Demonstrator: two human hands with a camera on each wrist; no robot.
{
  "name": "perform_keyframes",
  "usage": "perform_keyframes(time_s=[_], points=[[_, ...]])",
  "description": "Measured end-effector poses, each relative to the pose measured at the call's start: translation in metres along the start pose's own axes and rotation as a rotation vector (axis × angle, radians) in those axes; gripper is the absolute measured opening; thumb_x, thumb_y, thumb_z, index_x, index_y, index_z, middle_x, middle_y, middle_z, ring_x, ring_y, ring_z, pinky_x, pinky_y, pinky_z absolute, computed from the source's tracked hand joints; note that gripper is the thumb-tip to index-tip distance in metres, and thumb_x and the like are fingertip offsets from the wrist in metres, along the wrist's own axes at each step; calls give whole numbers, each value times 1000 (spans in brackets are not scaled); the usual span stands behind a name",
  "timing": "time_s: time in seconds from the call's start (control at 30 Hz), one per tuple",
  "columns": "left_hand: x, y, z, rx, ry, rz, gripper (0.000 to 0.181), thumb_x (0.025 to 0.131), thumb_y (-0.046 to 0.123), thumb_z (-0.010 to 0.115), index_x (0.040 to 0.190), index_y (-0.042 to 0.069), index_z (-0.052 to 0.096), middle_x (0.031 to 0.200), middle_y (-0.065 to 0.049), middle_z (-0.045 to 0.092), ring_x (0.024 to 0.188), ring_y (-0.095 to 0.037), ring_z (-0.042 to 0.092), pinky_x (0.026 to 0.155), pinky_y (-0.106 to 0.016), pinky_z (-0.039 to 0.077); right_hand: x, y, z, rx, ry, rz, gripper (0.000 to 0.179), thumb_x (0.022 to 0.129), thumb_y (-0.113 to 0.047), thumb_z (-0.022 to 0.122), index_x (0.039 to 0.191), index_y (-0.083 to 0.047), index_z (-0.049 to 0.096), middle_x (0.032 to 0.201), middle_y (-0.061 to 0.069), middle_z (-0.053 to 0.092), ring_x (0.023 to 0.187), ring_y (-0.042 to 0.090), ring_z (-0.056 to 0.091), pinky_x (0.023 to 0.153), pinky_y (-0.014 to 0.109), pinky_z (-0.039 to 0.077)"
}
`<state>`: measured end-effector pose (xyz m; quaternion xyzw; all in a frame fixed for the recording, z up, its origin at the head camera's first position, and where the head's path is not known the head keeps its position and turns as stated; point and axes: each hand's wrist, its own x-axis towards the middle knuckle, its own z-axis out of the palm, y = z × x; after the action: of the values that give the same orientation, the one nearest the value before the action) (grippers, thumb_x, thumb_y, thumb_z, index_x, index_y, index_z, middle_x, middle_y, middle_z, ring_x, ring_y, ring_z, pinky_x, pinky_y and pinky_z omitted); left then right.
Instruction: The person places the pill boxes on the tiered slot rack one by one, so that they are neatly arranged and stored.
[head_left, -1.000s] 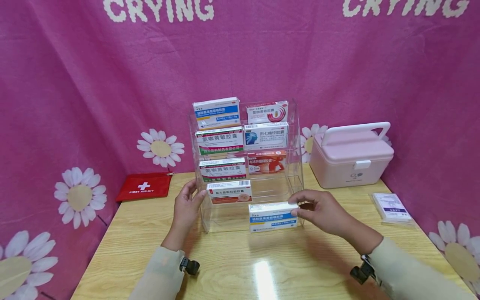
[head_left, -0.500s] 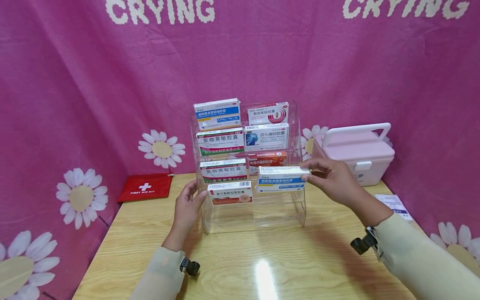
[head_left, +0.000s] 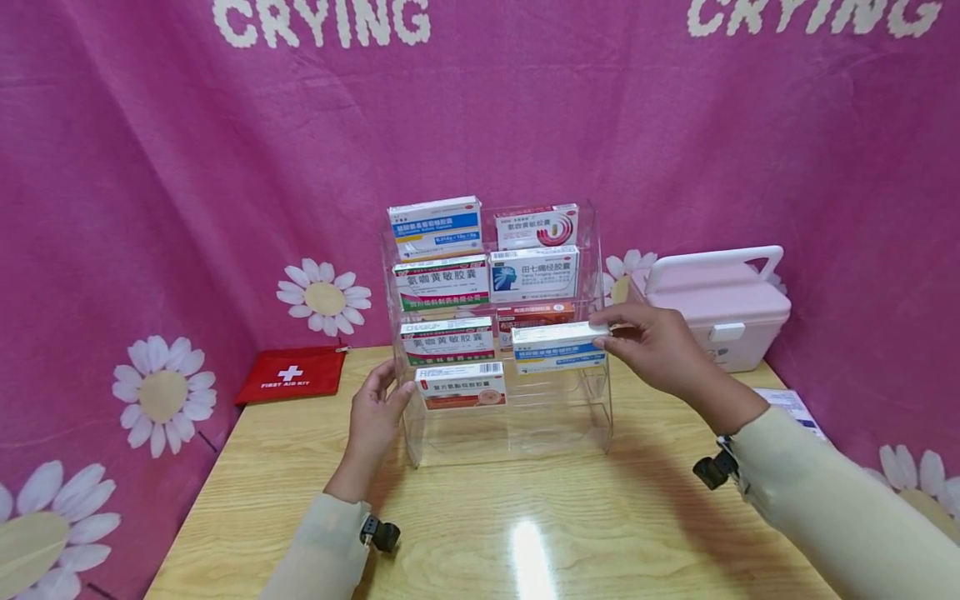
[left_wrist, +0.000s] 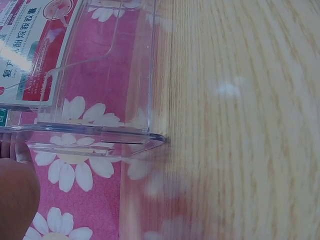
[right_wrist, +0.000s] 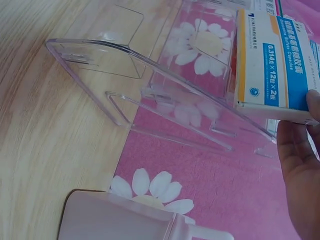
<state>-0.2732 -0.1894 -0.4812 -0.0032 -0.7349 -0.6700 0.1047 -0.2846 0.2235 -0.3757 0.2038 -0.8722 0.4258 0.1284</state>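
A clear acrylic tiered rack (head_left: 465, 435) stands on the table with medicine boxes in two columns. At its left side panel my left hand (head_left: 375, 412) grips the edge, thumb toward the front; part of that hand (left_wrist: 17, 195) shows in the left wrist view. My right hand (head_left: 660, 354) pinches the right end of a blue-and-white medicine box (head_left: 558, 350), thumb in front. That box is in front of the right column, overlapping the lower part of an orange-red medicine box (head_left: 536, 313). In the right wrist view, the blue-and-white box (right_wrist: 270, 60) has its printed face visible.
On the left lies a red first aid pouch (head_left: 292, 375). A pink lidded case (head_left: 720, 308) with a handle stands at the back right. White printed packs (head_left: 791, 408) lie partly behind my right forearm. A pink flowered cloth (head_left: 480, 125) hangs behind the table.
My right hand has raised the blue-and-white box from the rack's bottom right to the tier below the orange-red box, then shifted it slightly left and up. My left hand stays in place.
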Motion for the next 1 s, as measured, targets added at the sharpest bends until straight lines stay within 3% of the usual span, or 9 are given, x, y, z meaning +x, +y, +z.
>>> perform_keyframes(time_s=[0.13,0.23,0.37,0.53,0.73,1.0], points=[[1,1,0,0,-4,-9,53,106,5,70,155,-1,52,161,-21,54,158,-31,45,110,-10,49,1,0,7,-18,-18,-45,24,96,-1,81,119,-8,82,124,17,80,108,36,80,95,42,67],[1,0,0,-4,-10,-8,53,106,6,70,155,0,52,162,-21,54,158,-31,44,108,-8,49,0,2,12,-33,-33,-60,24,96,2,80,118,-7,82,123,17,80,110,37,79,96,49,67],[1,0,0,-2,-5,-7,53,106,5,70,155,-1,52,161,-22,55,157,-32,45,104,-4,49,-2,6,20,-69,-56,-85,26,96,3,80,120,-5,81,126,15,80,112,33,76,96,48,67],[2,0,0,-31,-6,6,53,106,3,70,155,-3,51,160,-24,54,156,-31,45,108,-7,48,-4,6,26,-119,-64,-107,29,96,1,80,125,-4,80,128,15,79,109,32,77,96,52,66],[2,1,0,-47,-9,1,52,105,0,68,155,-4,51,159,-24,54,154,-28,46,109,-8,49,-5,5,28,-229,-77,-105,24,97,-4,81,121,-5,80,122,16,81,105,31,79,97,55,66],[2,-1,0,-46,-7,-4,52,106,0,67,155,-4,51,160,-24,54,156,-29,45,113,-12,49,-7,1,32,-273,-84,-130,21,97,-1,79,118,-2,80,122,19,80,109,36,80,95,52,67]])
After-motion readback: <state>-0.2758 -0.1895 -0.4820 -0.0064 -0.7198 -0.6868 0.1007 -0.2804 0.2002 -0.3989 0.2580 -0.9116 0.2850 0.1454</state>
